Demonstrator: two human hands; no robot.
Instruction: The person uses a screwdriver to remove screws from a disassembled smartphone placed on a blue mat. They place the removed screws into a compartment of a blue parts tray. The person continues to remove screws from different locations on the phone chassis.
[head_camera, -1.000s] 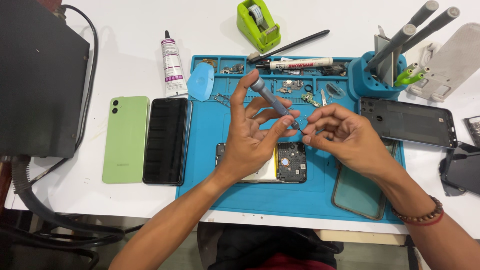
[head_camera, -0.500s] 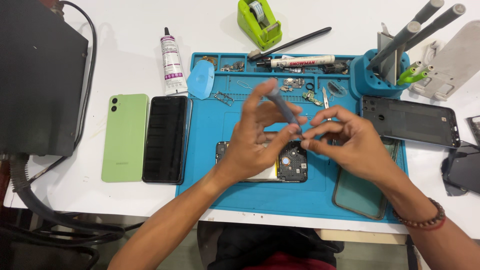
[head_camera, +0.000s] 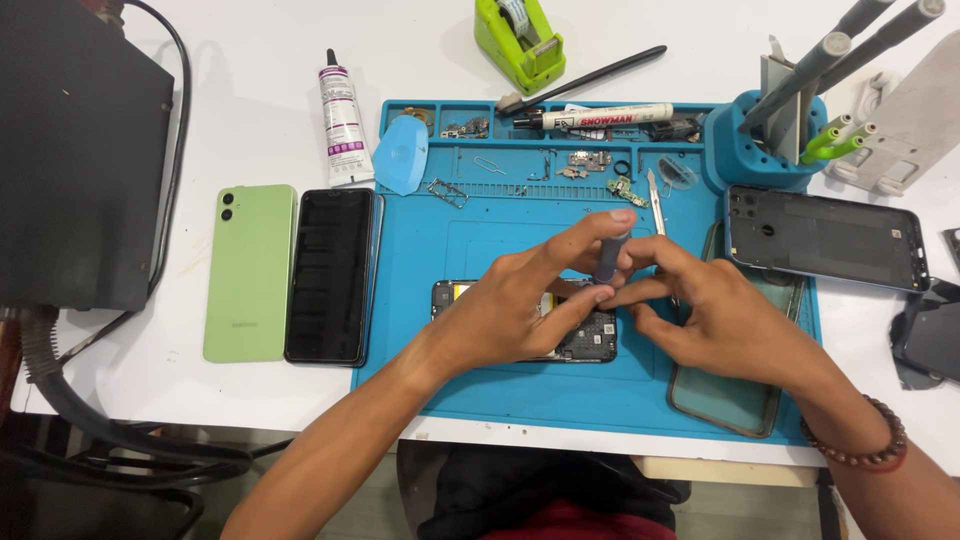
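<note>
Two hands are meeting over the middle of the blue repair mat (head_camera: 500, 400), just above an opened phone (head_camera: 590, 340) that is lying flat on the mat with its inner parts showing. The left hand (head_camera: 515, 310) is closing its thumb and first fingers (head_camera: 590, 232) around a small dark grey screwdriver (head_camera: 607, 258), which is standing almost upright with its tip pointing down toward the phone. The right hand (head_camera: 715, 320) is touching the lower part of the same tool with its fingertips, the fingers curled and pinched close; I cannot tell if it is holding some small part there. On the white counter (head_camera: 420, 50), left of the mat, a green phone back (head_camera: 250, 272) and a black screen panel (head_camera: 330, 275) are lying side by side. A glue tube (head_camera: 341, 120) is lying above them. A blue tool holder (head_camera: 765, 150) is standing at the far right corner of the mat, and a dark phone frame (head_camera: 825, 238) is lying just beside it
</note>
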